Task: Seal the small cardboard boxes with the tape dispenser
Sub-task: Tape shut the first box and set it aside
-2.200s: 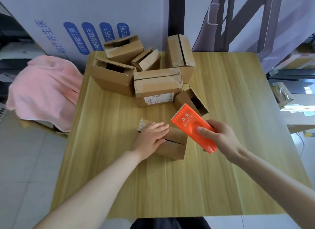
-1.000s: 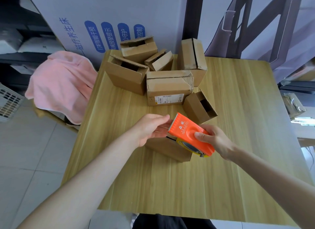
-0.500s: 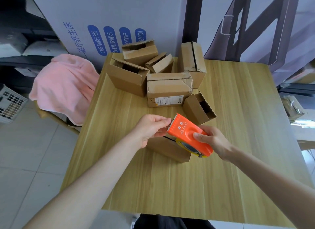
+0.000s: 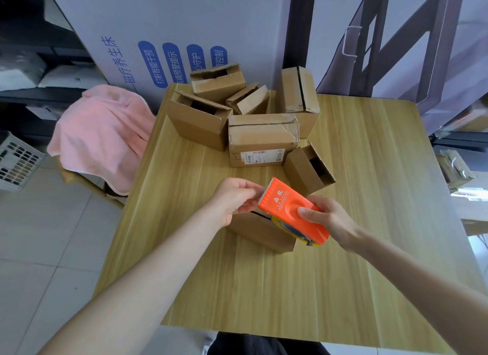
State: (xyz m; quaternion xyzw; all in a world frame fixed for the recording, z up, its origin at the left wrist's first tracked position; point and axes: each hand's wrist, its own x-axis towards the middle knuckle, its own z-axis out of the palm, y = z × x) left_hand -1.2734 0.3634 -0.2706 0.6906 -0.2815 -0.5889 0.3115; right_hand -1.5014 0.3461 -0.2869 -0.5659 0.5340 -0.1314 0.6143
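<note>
Small box (image 4: 261, 234) centre frame on table (image 4: 369, 169), mostly hidden under hands; long axis left to lower right. Tape dispenser (image 4: 286, 209) just above box, toothed end upper left, body slanting lower right along box. Right hand (image 4: 331, 221) grip clamped on dispenser rear. Left hand (image 4: 235, 200) nearer toothed end, grip pinched there; tape between fingertips too small to tell. Likely pull: leftward over top seam. Open box (image 4: 306, 169) just behind; box pile (image 4: 261, 138) upper centre; pink cloth (image 4: 103, 135) left, off table. Path looks free.
</note>
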